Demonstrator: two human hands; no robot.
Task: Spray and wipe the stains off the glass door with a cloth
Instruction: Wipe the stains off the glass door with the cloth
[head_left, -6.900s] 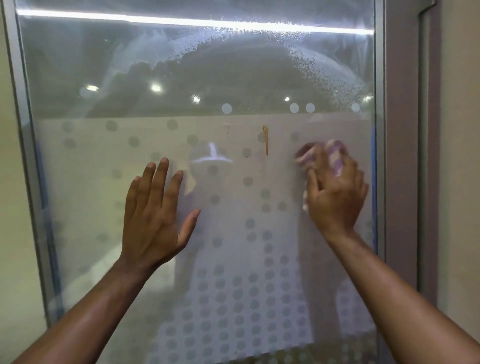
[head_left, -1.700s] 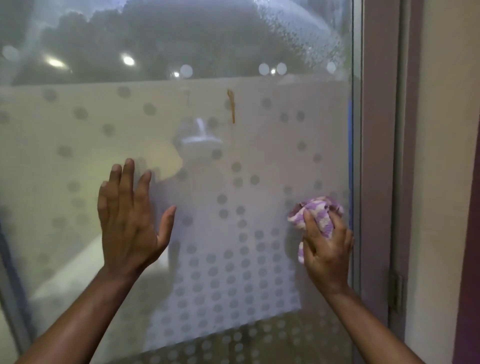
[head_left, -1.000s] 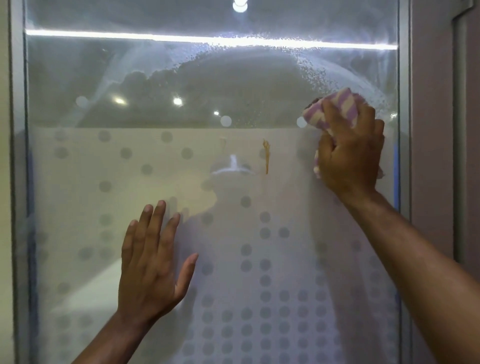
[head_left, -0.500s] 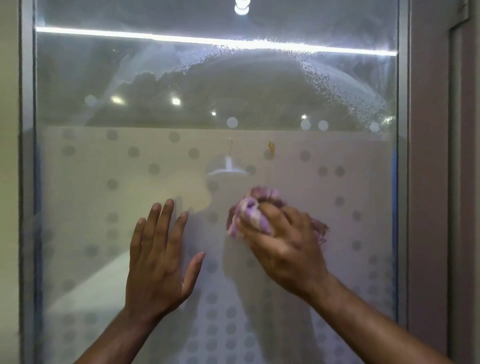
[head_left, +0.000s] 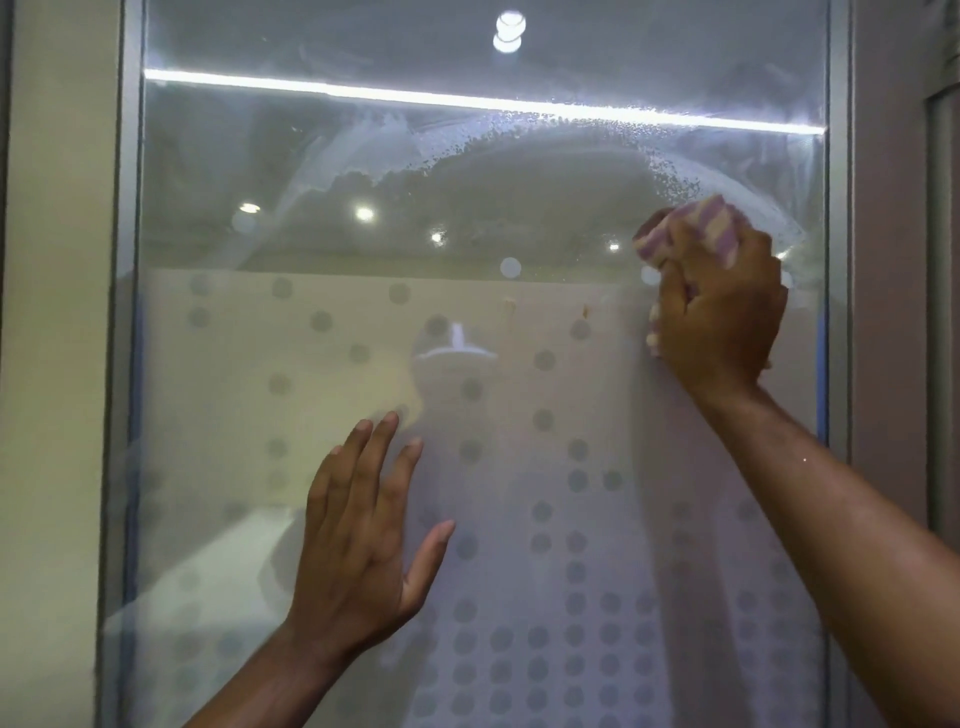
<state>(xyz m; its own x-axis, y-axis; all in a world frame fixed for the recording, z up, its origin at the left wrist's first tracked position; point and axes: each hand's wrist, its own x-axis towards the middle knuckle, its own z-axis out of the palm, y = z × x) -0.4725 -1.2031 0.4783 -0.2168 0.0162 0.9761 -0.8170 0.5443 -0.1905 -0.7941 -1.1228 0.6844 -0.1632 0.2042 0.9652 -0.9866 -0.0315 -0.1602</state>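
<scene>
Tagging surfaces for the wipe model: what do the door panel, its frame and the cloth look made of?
Door panel: glass, clear above, frosted dotted film below; it reflects lights.
Frame: probably brushed aluminium, matte grey.
Cloth: soft woven fabric, purple and cream, bunched in the right hand.

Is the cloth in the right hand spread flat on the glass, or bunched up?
Bunched up. The cloth is a crumpled wad gripped in the right hand, whose fingers curl around it against the glass door.

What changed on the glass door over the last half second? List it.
The right hand swept the purple-striped cloth from the middle up to the upper right. The orange stain has shrunk to a faint smear. The left hand stays flat on the glass door; spray droplets remain above.
</scene>
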